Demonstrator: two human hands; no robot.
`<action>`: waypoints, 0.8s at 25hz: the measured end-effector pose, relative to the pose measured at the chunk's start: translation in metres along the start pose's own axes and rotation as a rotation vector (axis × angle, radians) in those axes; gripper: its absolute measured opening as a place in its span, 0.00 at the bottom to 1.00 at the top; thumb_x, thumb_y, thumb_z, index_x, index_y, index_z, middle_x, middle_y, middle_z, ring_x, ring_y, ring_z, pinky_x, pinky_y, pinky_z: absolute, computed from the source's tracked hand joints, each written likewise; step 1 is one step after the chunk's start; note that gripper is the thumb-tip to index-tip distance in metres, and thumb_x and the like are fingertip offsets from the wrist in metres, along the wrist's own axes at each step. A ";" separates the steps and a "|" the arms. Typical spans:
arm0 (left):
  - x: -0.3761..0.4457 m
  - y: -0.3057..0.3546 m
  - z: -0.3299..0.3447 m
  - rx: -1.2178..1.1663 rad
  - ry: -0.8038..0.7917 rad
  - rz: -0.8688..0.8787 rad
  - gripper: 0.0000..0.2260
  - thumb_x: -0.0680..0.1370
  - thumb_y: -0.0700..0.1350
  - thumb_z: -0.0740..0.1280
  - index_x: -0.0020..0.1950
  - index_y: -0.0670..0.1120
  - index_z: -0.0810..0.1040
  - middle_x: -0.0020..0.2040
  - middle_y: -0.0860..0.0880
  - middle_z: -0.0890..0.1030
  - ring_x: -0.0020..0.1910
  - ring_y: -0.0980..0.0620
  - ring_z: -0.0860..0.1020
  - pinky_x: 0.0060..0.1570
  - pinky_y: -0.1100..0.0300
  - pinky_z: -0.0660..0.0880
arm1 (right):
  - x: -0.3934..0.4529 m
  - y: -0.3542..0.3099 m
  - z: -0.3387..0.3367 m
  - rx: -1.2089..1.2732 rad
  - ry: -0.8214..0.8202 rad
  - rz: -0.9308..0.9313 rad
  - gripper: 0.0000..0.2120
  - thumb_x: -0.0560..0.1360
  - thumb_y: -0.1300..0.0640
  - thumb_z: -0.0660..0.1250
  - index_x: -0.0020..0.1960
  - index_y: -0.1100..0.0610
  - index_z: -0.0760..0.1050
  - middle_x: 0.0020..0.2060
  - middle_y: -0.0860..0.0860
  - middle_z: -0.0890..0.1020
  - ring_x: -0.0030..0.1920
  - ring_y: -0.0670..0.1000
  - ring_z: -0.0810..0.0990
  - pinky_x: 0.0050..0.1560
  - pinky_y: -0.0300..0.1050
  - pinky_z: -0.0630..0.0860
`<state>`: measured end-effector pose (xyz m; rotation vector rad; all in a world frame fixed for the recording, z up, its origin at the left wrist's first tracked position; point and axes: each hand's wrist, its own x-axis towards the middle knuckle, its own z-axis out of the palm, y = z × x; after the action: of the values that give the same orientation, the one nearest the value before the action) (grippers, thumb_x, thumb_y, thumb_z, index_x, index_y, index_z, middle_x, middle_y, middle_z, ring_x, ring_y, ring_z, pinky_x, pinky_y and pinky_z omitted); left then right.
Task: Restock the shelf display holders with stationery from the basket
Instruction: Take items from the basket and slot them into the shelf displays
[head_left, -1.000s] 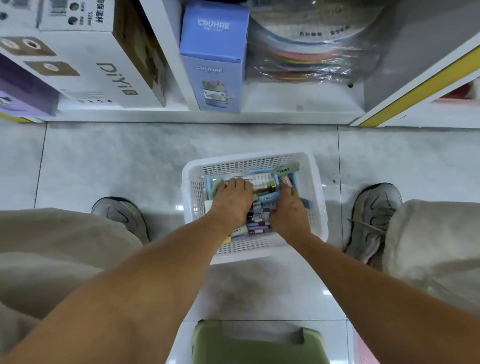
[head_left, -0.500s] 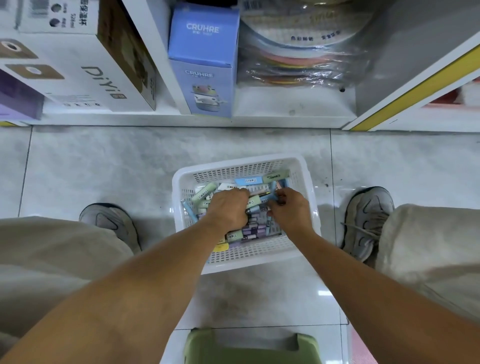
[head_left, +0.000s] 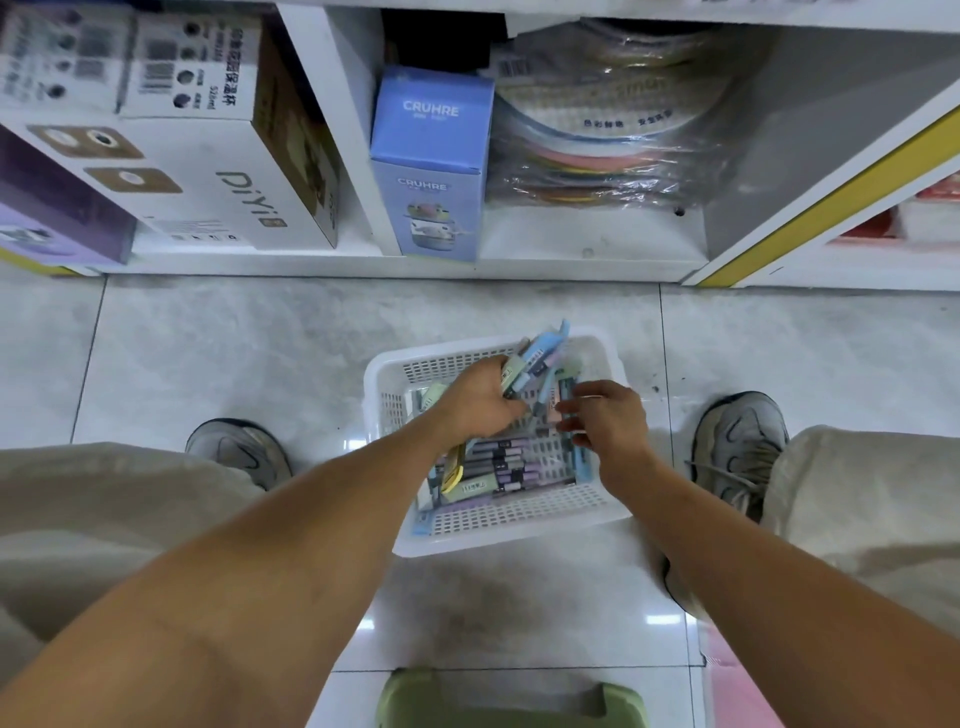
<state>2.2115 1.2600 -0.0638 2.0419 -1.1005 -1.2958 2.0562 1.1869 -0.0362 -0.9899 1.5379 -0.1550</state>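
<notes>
Head camera looks straight down at the white basket (head_left: 597, 512) sitting on the floor tiles between my shoes, and both my hands are in it. My left hand (head_left: 475, 397) is curled round a bunch of pastel pens (head_left: 537, 358), blue and green ends fanning out over the far rim, so that's a fistful gathered. My right hand (head_left: 605, 415) hovers just beside the bunch with fingers loosely bent; it looks to be pinching one pinkish pen, though I can't tell that for sure. Plenty more stationery (head_left: 498, 467) lies in the basket bottom, purple, green and yellow barrels heaped every which way. As for progress, I'd call this early: no display holders are in sight at all. The shelf (head_left: 587, 241) ahead shows only a blue carton (head_left: 431, 161), white boxes and wrapped plates. So nothing restocked that I can see, and the carry up to the holders is all to come.
</notes>
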 end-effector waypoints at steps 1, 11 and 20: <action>0.001 0.003 -0.001 -0.049 0.038 -0.004 0.10 0.73 0.40 0.71 0.46 0.54 0.75 0.38 0.56 0.79 0.37 0.57 0.78 0.32 0.65 0.70 | -0.004 0.002 0.003 -0.014 -0.093 0.083 0.13 0.78 0.71 0.58 0.58 0.64 0.76 0.43 0.61 0.86 0.33 0.53 0.85 0.32 0.44 0.80; -0.008 0.004 0.010 -0.226 0.338 -0.084 0.10 0.74 0.43 0.71 0.53 0.47 0.76 0.41 0.52 0.79 0.39 0.53 0.77 0.35 0.62 0.70 | -0.024 0.012 0.023 0.127 -0.889 0.415 0.17 0.75 0.63 0.70 0.63 0.67 0.77 0.57 0.66 0.82 0.54 0.60 0.84 0.54 0.54 0.81; -0.029 0.011 -0.033 -0.280 0.208 -0.089 0.06 0.73 0.37 0.68 0.48 0.43 0.78 0.41 0.41 0.82 0.33 0.49 0.80 0.39 0.49 0.81 | -0.013 -0.032 -0.026 -0.586 -0.569 -0.010 0.05 0.79 0.67 0.67 0.53 0.67 0.80 0.44 0.58 0.81 0.40 0.52 0.83 0.50 0.47 0.83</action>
<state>2.2304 1.2767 -0.0260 1.9778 -0.7012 -1.1728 2.0478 1.1644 -0.0007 -1.3528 1.0576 0.5601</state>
